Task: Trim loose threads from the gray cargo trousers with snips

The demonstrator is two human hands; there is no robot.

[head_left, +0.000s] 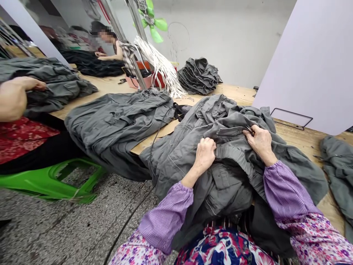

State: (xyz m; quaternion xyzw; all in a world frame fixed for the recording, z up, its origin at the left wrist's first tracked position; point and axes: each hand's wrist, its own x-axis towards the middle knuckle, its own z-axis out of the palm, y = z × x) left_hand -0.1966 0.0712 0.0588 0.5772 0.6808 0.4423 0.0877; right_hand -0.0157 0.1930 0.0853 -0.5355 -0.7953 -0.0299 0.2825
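Note:
A crumpled dark grey garment with a gathered band and a flap pocket lies over the table edge in front of me. My left hand is closed in a fist, gripping the cloth just left of the band. To its right, my right hand is pinched at a seam of the same garment. A small dark pointed tool, which looks like thread snips, sticks out from its fingertips. Most of that tool is hidden by the fingers and cloth.
Another grey garment pile hangs over the table edge on the left. Behind are a stack of grey pieces, white strips and a green fan. A co-worker's arm works beside a green stool. A black cable crosses low.

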